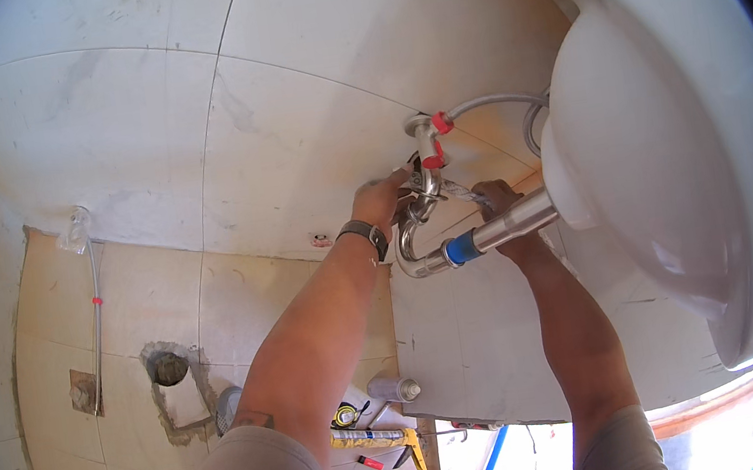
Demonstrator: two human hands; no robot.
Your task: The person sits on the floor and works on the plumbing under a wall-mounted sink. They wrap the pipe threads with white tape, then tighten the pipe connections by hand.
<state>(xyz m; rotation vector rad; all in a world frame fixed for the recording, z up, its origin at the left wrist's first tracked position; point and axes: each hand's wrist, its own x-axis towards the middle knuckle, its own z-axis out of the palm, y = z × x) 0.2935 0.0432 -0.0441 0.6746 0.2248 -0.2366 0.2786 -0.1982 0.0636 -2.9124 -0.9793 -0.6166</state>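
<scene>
Below the white sink point(631, 144), a valve point(426, 140) with red parts sits just above the left hand point(379, 204), and a caulking gun point(375, 439) lies on the floor. The chrome pipe point(437, 261) slopes down leftward from the sink, then bends up in a U toward the wall point(316, 138), partly hiding the right hand point(497, 194). That hand is wrapped around a slim metal handle point(462, 191); the left reaches forward, fingers bent beside the pipe's upper end, its grip unclear.

Pale, large-tiled walls point(117, 145) meet a beige tiled floor point(132, 296).
A rough-edged round hole point(168, 369) opens nearer the floor's left edge; bright light point(743, 415) glares beyond the right-hand wall's point(484, 325) lower edge.
</scene>
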